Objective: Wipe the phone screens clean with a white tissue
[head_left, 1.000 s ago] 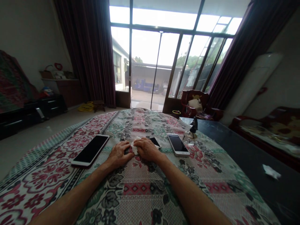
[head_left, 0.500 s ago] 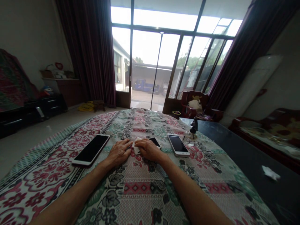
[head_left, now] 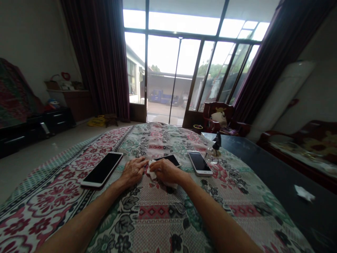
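My left hand (head_left: 133, 170) lies on the patterned tablecloth with its fingers stretched out. Their tips are near the left end of a phone (head_left: 172, 160) with a dark screen; whether they touch it I cannot tell. Bent fingers of my right hand (head_left: 168, 170) press a crumpled white tissue (head_left: 152, 173) at the near edge of that phone, covering part of it. To the left lies a larger white-framed phone (head_left: 103, 169), screen up. A white phone (head_left: 200, 163) rests to the right of my right hand, also screen up.
A small dark figurine on a clear base (head_left: 217, 143) stands beyond the right phone. On the dark tabletop (head_left: 273, 175) at right lies a crumpled white paper (head_left: 304, 193). Wooden chairs (head_left: 218, 114), curtains and a glass door are farther back.
My right hand and the tissue have shifted slightly toward me, so more of the middle phone's screen shows. My left hand has stayed nearly where it was.
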`<act>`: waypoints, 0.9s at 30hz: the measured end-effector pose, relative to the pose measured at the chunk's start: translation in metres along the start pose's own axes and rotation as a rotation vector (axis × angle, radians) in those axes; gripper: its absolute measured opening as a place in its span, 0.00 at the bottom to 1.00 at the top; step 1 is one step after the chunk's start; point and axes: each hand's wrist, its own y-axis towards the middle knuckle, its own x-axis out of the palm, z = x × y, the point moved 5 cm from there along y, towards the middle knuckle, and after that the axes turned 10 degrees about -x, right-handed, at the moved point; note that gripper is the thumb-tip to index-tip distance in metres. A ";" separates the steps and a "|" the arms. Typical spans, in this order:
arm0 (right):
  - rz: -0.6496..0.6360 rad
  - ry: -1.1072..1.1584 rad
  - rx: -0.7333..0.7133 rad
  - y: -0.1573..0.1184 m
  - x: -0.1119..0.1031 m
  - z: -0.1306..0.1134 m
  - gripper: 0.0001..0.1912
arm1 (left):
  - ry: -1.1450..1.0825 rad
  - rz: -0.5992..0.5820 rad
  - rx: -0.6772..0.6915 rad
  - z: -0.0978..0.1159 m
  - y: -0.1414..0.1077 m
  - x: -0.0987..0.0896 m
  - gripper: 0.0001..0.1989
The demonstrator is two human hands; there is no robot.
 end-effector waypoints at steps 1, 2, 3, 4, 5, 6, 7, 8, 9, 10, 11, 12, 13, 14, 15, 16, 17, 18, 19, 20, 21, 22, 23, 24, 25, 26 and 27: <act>0.017 -0.028 0.004 0.000 0.000 0.002 0.17 | -0.001 -0.003 -0.002 0.000 0.000 0.000 0.21; 0.040 -0.060 0.024 0.000 0.000 0.006 0.15 | 0.000 -0.010 -0.003 0.000 0.000 0.000 0.21; 0.064 -0.092 0.056 -0.001 -0.001 0.010 0.14 | 0.003 -0.021 -0.005 0.001 0.000 0.000 0.21; 0.092 -0.122 0.096 -0.003 -0.001 0.015 0.14 | 0.007 -0.032 -0.009 0.001 0.000 -0.001 0.22; 0.123 -0.152 0.140 -0.005 -0.003 0.020 0.14 | 0.013 -0.043 -0.012 0.001 0.000 -0.001 0.22; 0.152 -0.177 0.176 -0.007 -0.004 0.025 0.13 | 0.019 -0.052 -0.017 0.002 0.000 -0.001 0.22; 0.172 -0.197 0.201 -0.009 -0.004 0.028 0.13 | 0.026 -0.058 -0.024 0.002 0.000 -0.002 0.22; 0.180 -0.208 0.210 -0.010 -0.004 0.030 0.13 | 0.032 -0.063 -0.030 0.003 0.000 -0.002 0.22; 0.183 -0.213 0.203 -0.011 -0.003 0.031 0.13 | 0.036 -0.065 -0.034 0.003 0.000 -0.003 0.22; 0.182 -0.210 0.183 -0.011 -0.001 0.029 0.13 | 0.039 -0.069 -0.035 0.003 0.000 -0.003 0.22; 0.180 -0.203 0.154 -0.010 0.001 0.026 0.14 | 0.041 -0.070 -0.034 0.004 0.000 -0.003 0.22; 0.178 -0.193 0.123 -0.010 0.004 0.022 0.14 | 0.042 -0.071 -0.033 0.004 -0.001 -0.004 0.22; 0.176 -0.183 0.096 -0.009 0.006 0.018 0.14 | 0.042 -0.070 -0.030 0.004 -0.001 -0.004 0.22; 0.174 -0.173 0.075 -0.010 0.009 0.013 0.14 | 0.042 -0.069 -0.029 0.004 -0.001 -0.004 0.22; 0.168 -0.164 0.058 -0.010 0.011 0.008 0.14 | 0.042 -0.067 -0.028 0.004 -0.001 -0.004 0.22; 0.159 -0.157 0.043 -0.012 0.013 0.004 0.14 | 0.043 -0.065 -0.028 0.005 -0.001 -0.003 0.21; 0.149 -0.152 0.030 -0.014 0.014 0.000 0.15 | 0.045 -0.063 -0.029 0.005 -0.001 -0.003 0.21; 0.140 -0.148 0.020 -0.017 0.015 -0.004 0.15 | 0.049 -0.062 -0.030 0.005 -0.001 -0.003 0.21; 0.133 -0.145 0.015 -0.021 0.016 -0.006 0.16 | 0.053 -0.062 -0.032 0.005 -0.001 -0.003 0.21; 0.130 -0.142 0.012 -0.025 0.016 -0.006 0.17 | 0.056 -0.063 -0.032 0.005 -0.001 -0.003 0.22; 0.132 -0.135 0.012 -0.028 0.014 -0.006 0.17 | 0.057 -0.065 -0.030 0.005 -0.001 -0.004 0.22; 0.142 -0.125 0.014 -0.032 0.013 -0.005 0.17 | 0.056 -0.068 -0.028 0.005 -0.001 -0.004 0.22; 0.157 -0.112 0.017 -0.035 0.010 -0.003 0.17 | 0.054 -0.071 -0.024 0.005 -0.001 -0.004 0.22; 0.173 -0.097 0.020 -0.038 0.007 0.000 0.16 | 0.052 -0.073 -0.020 0.006 -0.001 -0.004 0.22; 0.186 -0.083 0.025 -0.040 0.004 0.004 0.16 | 0.049 -0.074 -0.019 0.006 -0.001 -0.004 0.22; 0.196 -0.070 0.033 -0.043 0.001 0.008 0.16 | 0.048 -0.075 -0.021 0.005 -0.001 -0.004 0.22; 0.202 -0.061 0.044 -0.045 -0.003 0.014 0.16 | 0.047 -0.076 -0.023 0.005 -0.001 -0.004 0.22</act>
